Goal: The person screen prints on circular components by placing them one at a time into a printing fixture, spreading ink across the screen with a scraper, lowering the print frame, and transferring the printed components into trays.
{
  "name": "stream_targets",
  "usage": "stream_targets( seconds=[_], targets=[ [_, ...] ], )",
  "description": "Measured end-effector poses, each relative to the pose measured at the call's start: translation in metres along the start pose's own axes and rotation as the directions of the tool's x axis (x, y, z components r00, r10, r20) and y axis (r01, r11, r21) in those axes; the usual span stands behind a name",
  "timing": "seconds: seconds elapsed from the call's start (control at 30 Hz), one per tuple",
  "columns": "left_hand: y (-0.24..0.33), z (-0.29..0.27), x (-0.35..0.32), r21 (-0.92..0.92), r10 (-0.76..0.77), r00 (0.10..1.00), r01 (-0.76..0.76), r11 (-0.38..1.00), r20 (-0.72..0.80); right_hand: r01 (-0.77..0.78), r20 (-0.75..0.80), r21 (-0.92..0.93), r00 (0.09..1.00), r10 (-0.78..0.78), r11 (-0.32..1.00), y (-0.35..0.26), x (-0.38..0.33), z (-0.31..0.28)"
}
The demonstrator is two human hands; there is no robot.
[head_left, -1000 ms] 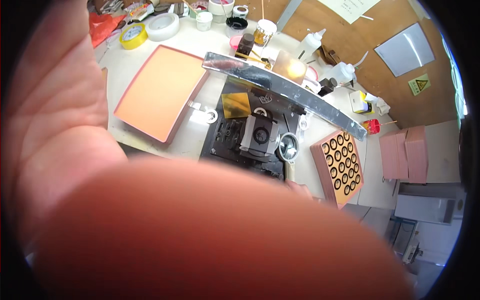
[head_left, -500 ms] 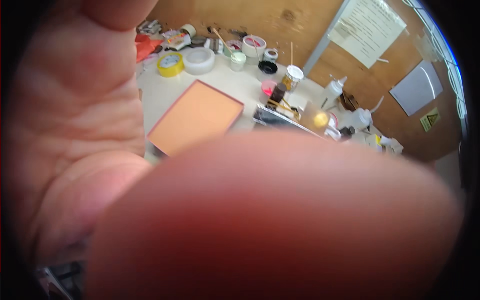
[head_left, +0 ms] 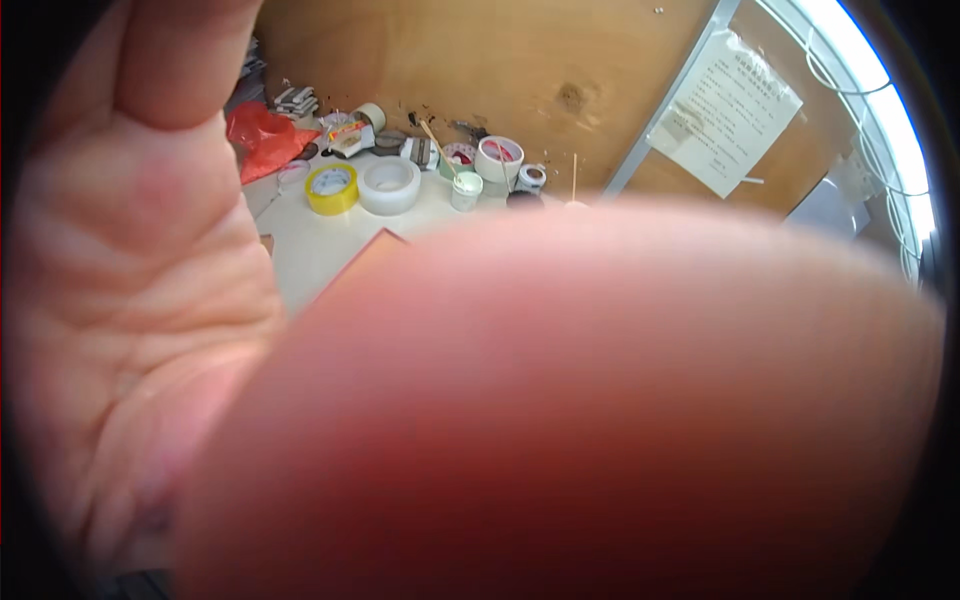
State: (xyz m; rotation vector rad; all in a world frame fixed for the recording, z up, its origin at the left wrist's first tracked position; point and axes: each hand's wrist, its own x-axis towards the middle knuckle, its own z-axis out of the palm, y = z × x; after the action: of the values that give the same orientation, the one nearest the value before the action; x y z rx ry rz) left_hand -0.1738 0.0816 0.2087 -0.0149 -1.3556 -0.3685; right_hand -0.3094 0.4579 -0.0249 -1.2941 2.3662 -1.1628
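My left hand [head_left: 150, 280] fills the left side and much of the lower half, very close to the lens. Its bare palm faces me, with nothing visible in it. What looks like the thumb [head_left: 560, 400] is a large blurred shape, spread away from the palm. One finger rises at the upper left, its tip out of the picture. Behind the thumb, a corner of a flat peach-coloured rectangular box or panel [head_left: 370, 260] with a dark red edge shows on the white table [head_left: 310, 240]. My right hand is out of sight.
On the table stand a yellow tape roll [head_left: 331, 188], a clear tape roll [head_left: 389, 187], a small white cup [head_left: 466, 190] with a stick and a white roll [head_left: 499, 160]. A red plastic bag [head_left: 265, 140] lies at the left. Behind rises a wooden wall [head_left: 430, 60] with a paper sheet [head_left: 727, 112].
The view has tilted upward, so the table things sit lower. The blurred thumb now hides most of the peach box and the bottles at the right. The hand stays close to the lens.
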Motion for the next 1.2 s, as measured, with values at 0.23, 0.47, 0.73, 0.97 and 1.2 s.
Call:
stream_targets(
  seconds=[0.23,0.47,0.73,0.97,1.2],
  targets=[
    [0.041,0.000,-0.033,0.001,-0.321,0.947,0.321,0.947,-0.019,0.059,-0.021,0.008,0.998,-0.059,0.998,0.008,0.005,0.001],
    [0.074,0.022,-0.038,-0.116,-0.493,0.868,0.485,0.867,-0.054,0.169,0.031,0.006,0.985,-0.169,0.986,-0.011,0.003,-0.022],
    [0.170,0.045,-0.071,0.025,0.141,0.068,0.821,-0.570,0.988,0.182,-0.236,-0.143,0.948,-0.212,0.973,-0.020,0.132,-0.028],
    [0.181,0.061,-0.055,-0.173,0.039,0.172,0.985,0.002,0.984,0.281,0.147,-0.041,0.951,-0.272,0.959,-0.048,0.127,-0.024],
    [0.211,0.071,-0.081,-0.335,0.033,0.465,0.585,0.738,0.885,0.223,-0.138,-0.150,0.960,-0.243,0.963,-0.017,0.160,-0.013]
  ],
)
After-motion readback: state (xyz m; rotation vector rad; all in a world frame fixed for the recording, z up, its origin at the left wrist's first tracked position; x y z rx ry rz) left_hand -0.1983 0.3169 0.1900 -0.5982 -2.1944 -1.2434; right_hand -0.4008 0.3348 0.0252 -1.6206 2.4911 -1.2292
